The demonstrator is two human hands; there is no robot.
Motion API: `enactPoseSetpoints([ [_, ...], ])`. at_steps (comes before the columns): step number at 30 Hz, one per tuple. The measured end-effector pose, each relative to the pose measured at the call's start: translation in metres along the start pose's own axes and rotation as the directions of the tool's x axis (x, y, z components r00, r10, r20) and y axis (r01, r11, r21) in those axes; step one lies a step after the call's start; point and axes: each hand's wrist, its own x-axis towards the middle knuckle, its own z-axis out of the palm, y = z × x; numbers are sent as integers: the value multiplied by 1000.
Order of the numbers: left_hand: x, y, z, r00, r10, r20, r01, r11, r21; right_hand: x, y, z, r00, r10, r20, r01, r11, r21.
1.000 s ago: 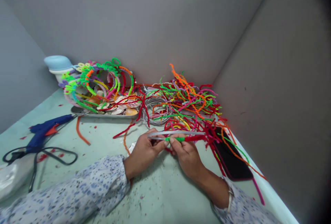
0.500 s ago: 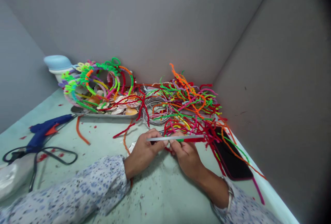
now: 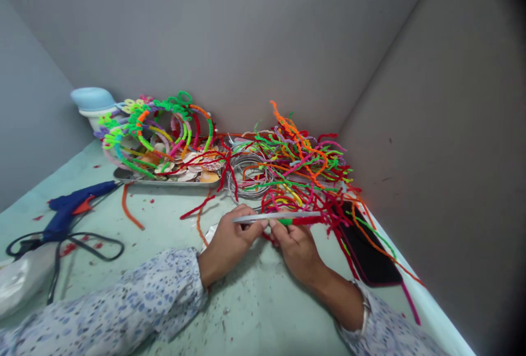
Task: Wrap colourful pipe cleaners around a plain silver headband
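A thin grey metal headband (image 3: 299, 214) is held nearly edge-on between my hands. Red pipe cleaner (image 3: 308, 220) covers its right part, with a short green pipe-cleaner section (image 3: 285, 222) beside it. My left hand (image 3: 232, 241) is closed, pinching the band's left side between thumb and fingers. Beside it, my right hand (image 3: 298, 246) is closed too, its thumb and fingers pinching at the green section's left end. The two thumb tips almost meet. The fingers behind the band are partly hidden.
Finished-looking fuzzy headbands (image 3: 164, 120) lean over a metal tray (image 3: 164, 183) of shells. Bare metal hoops (image 3: 246, 181) lie beside a tangled pipe-cleaner pile (image 3: 304, 153). A phone (image 3: 372, 252) is at right; a blue glue gun (image 3: 69, 208) with a looped cord at left.
The headband has tipped slightly, so its grey side looks narrower and its two sides show a thin gap. Both hands keep almost the same place and grip.
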Motion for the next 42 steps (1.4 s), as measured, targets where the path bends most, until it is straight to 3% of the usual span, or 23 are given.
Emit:
enactPoseSetpoints([
  [7,0,-1,-1,1000,3,-25,-4,999,-36,0,-3,0,1000,-21,23,21,999,-26],
  [18,-4,9,-2,988,-151,20,151,956,-252,-3,-16,-2,975,-214,60,221,958,-183],
  [28,-3,6,0,993,-118,4,117,977,-176,-2,-14,-2,976,-219,5,214,950,-225],
  [32,-3,8,-1,995,-102,-10,99,984,-151,-2,-15,-1,973,-231,12,228,949,-217],
  [38,-2,4,-1,986,-164,27,166,959,-229,-5,-19,-2,963,-259,68,268,926,-267],
  [42,-2,1,-1,991,-129,27,132,970,-203,-6,-14,-1,954,-289,77,299,911,-285],
])
